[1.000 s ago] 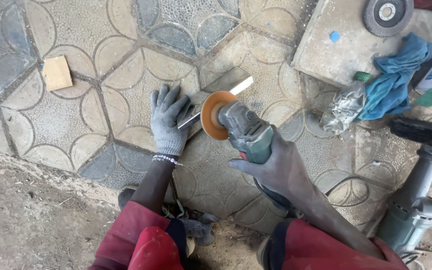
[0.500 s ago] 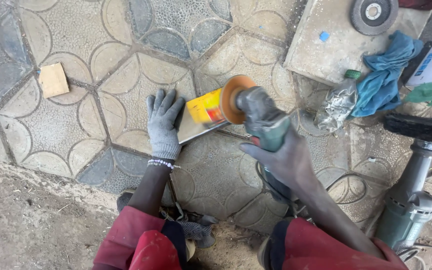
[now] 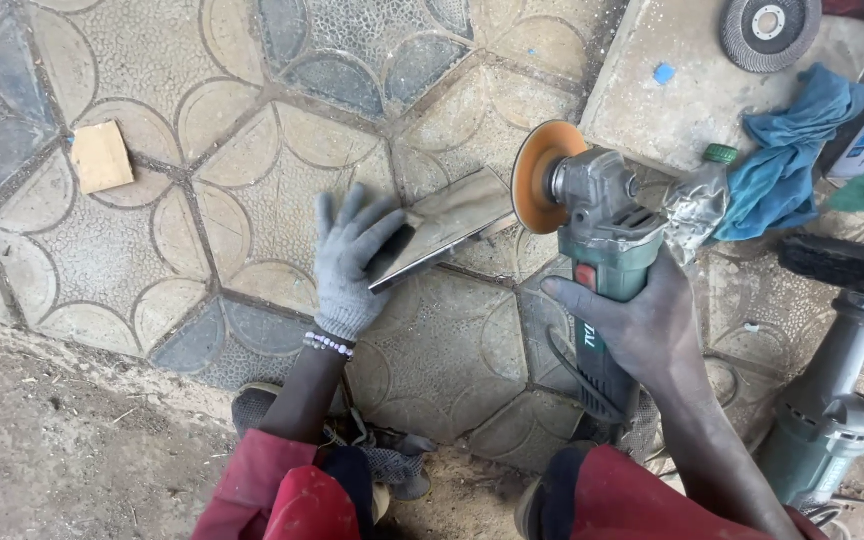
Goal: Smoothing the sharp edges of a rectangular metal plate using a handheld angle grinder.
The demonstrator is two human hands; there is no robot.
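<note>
I'm pressing my gloved left hand (image 3: 350, 262), fingers spread flat, on the metal sheet (image 3: 444, 232) lying on the patterned floor tiles (image 3: 252, 150). My right hand (image 3: 642, 325), fingers wrapped tight, is gripping the green angle grinder (image 3: 602, 250), its orange disc (image 3: 540, 175) touching the sheet's right end. Blue cloth (image 3: 787, 160) lying right of the grinder.

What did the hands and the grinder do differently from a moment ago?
The right hand moved the green angle grinder rightwards, so its orange disc now sits at the metal piece's far end instead of over it. The gloved left hand still presses the metal down. Cloth and second grinder stayed.
</note>
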